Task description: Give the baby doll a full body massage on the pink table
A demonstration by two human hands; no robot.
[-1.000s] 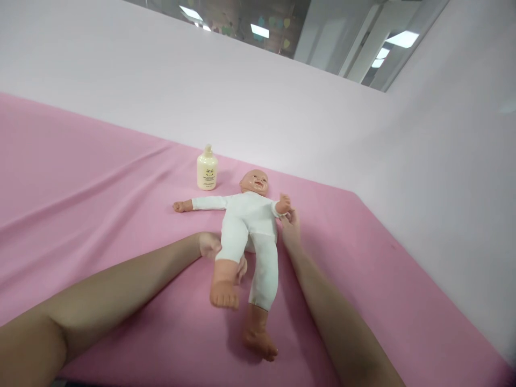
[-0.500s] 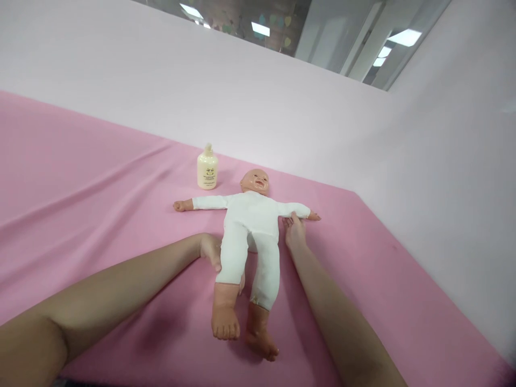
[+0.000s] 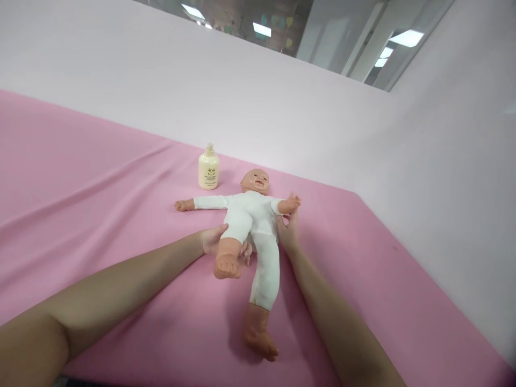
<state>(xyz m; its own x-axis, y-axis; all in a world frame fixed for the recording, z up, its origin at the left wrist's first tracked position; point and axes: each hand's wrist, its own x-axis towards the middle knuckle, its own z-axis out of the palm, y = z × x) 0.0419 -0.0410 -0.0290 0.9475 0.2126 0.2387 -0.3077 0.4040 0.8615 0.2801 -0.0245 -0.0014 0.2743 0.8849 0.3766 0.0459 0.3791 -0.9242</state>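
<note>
A baby doll (image 3: 264, 215) with a white cloth body lies on its back, head toward the wall. My left hand (image 3: 213, 239) is wrapped round the leg on the left, thumb on its upper side and fingertips showing past the inner side; that leg is bent up, foot raised. At the doll's other side, my right hand (image 3: 287, 234) holds the arm on the right from beneath, with that arm lifted and bent toward the camera. Part of my right fingers is hidden behind the doll's forearm. The other leg lies stretched out, and the other arm points out to the left.
A cream pump bottle (image 3: 209, 169) stands to the left of the doll's head. Pink cloth (image 3: 121, 199) with creases covers the surface. Behind it rises a white wall (image 3: 282, 113) with a window (image 3: 282, 21) along the top; another wall closes the right side.
The doll's left-side leg has bent upward in my left hand. Its right-side arm has been lifted and folded inward by my right hand. The bottle stays put.
</note>
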